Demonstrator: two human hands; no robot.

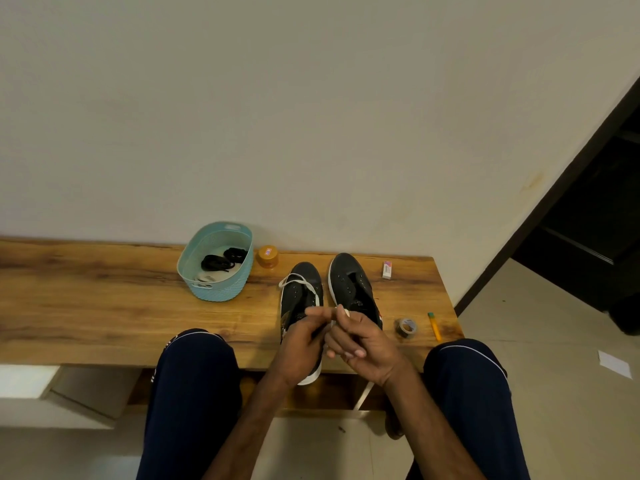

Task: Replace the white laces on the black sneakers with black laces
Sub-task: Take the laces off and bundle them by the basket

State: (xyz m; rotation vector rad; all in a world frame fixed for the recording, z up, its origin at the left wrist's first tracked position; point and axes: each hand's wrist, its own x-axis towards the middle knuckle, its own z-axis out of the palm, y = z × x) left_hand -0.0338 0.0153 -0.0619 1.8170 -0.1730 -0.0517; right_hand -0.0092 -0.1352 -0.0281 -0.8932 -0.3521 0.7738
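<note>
While white lace (294, 278) loops over sneaker (295, 304) ahead, left hand (304, 342) and right hand (369, 344) pinch it.

One view only, head-worn. The camera sits above the seated person's lap and faces forward, pitched down. The lens is wide-angle, and straight edges bow near the borders. The wooden bench (104, 299) lies near, crossing the frame from 9 to 3 o'clock. The wall (277, 116) behind it fills the 12 o'clock half. The left hand (299, 344) and right hand (370, 348), both pinching the white lace (301, 280), sit just below centre. The left knee (194, 358) is at 7 o'clock and the right knee (464, 365) at 5, nearest the lens. A dark doorway (595, 202) stands at 3 o'clock.
</note>
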